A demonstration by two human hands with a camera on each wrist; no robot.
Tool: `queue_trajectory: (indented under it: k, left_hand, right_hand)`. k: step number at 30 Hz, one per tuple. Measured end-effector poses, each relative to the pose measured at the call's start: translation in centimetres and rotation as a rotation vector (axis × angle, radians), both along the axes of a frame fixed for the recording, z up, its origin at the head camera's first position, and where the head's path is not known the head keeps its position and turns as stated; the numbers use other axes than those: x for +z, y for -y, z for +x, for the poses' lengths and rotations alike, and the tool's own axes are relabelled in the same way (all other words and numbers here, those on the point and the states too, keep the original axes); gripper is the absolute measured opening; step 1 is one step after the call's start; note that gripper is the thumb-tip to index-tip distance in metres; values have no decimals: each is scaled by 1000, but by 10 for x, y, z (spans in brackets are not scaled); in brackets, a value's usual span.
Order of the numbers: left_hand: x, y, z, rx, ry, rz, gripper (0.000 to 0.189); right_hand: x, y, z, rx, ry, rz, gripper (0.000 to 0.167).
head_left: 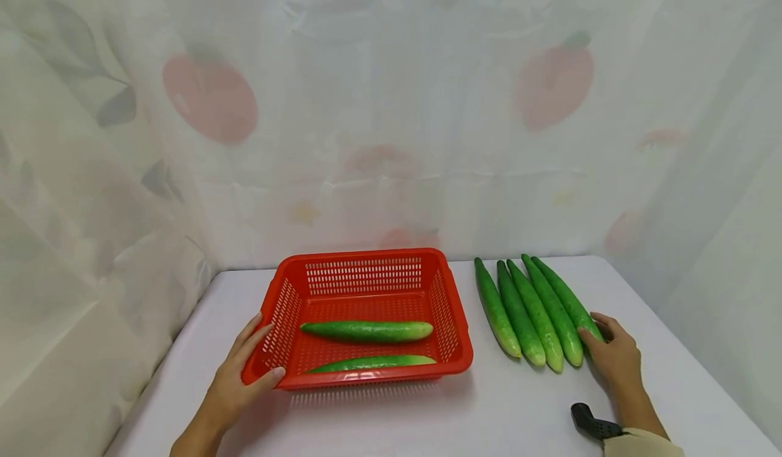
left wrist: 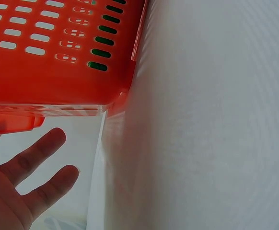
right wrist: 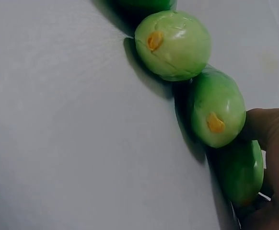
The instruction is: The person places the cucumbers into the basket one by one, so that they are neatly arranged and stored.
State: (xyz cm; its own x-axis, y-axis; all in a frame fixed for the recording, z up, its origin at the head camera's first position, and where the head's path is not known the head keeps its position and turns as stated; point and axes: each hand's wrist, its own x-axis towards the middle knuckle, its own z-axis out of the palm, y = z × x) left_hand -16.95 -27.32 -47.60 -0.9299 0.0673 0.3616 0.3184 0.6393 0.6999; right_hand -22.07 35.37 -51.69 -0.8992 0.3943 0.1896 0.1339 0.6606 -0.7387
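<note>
A red plastic basket (head_left: pixel 403 375) with slotted walls stands on the table, with two green cucumbers (head_left: pixel 366 332) lying crosswise inside. My left hand (head_left: pixel 235 379) rests at its front left corner, thumb on the front rim and fingers against the left side. In the left wrist view, two straight, spread fingers (left wrist: pixel 36 155) show below the basket wall (left wrist: pixel 39 79). To the right lies a row of several cucumbers (head_left: pixel 537 314). My right hand (head_left: pixel 617 355) grips the near end of the rightmost cucumber (head_left: pixel 568 297), thumb on one side and fingers on the other, partly hidden.
A white cloth covers the table (head_left: pixel 513 416). Behind it hangs a pale curtain (head_left: pixel 391 138) with faded fruit prints, which also closes off the left and right sides. A black device (head_left: pixel 592 423) sits at my right wrist beside the sleeve.
</note>
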Motion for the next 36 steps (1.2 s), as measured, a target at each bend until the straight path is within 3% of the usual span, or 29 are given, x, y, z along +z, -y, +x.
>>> queue_trajectory:
  k: [6,12,26,36]
  left_hand:
    - [0,-1,1,-12,-9,16,70]
    - [-1,-1,1,-20,-22,29,70]
    - [-1,1,1,-26,-42,30,70]
    - [0,0,1,-32,-42,34,68]
  right_hand:
    - [6,1,-1,2,39,46,52]
    - [9,1,-3,-79,61,-28,49]
    - [7,3,2,-195,-42,-267,54]
    - [15,7,8,-236,-116,-340,53]
